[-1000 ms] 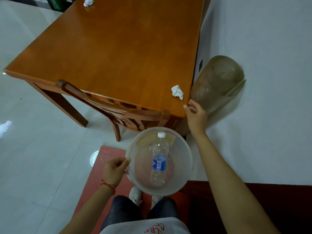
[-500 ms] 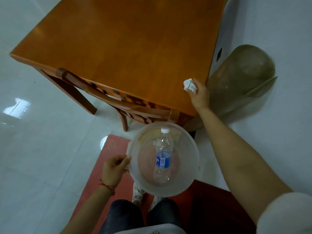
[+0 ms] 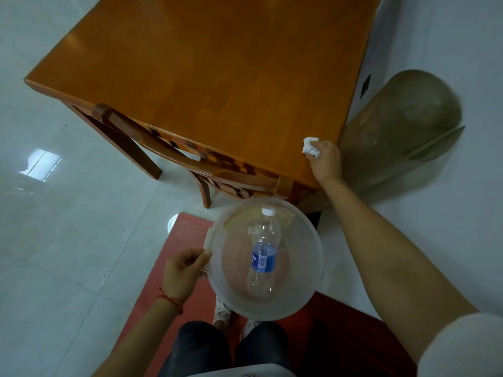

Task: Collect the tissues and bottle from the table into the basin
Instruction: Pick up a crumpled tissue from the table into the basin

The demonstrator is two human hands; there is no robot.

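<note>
Head view, looking down past the person's legs. The right hand [image 3: 325, 161] reaches over the near right corner of the wooden table [image 3: 217, 77], its fingers closed around a crumpled white tissue [image 3: 310, 145]; the tissue sits at the fingertips, just above or on the tabletop beside the right edge, and contact with the wood cannot be judged. The left hand [image 3: 183, 273] grips the left rim of a translucent plastic basin [image 3: 215, 281], thumb over the rim and fingers curled beneath, holding it in the air in front of the table's near edge. Inside the basin lies a clear plastic water bottle [image 3: 263, 254] with a blue label and a white cap, resting on its side on the basin floor with the cap pointing toward the table. A red string bracelet [image 3: 171, 300] circles the left wrist. A wooden chair [image 3: 168, 151] is tucked under the near edge of the table, its curved backrest just beside the tabletop. To the right of the table, against the pale wall, stands a murky translucent container [image 3: 402, 126] with a domed top. Below the basin, a red floor mat [image 3: 187, 232] covers part of the pale tiled floor, and the person's dark trousers and light shoes show at the bottom.
</note>
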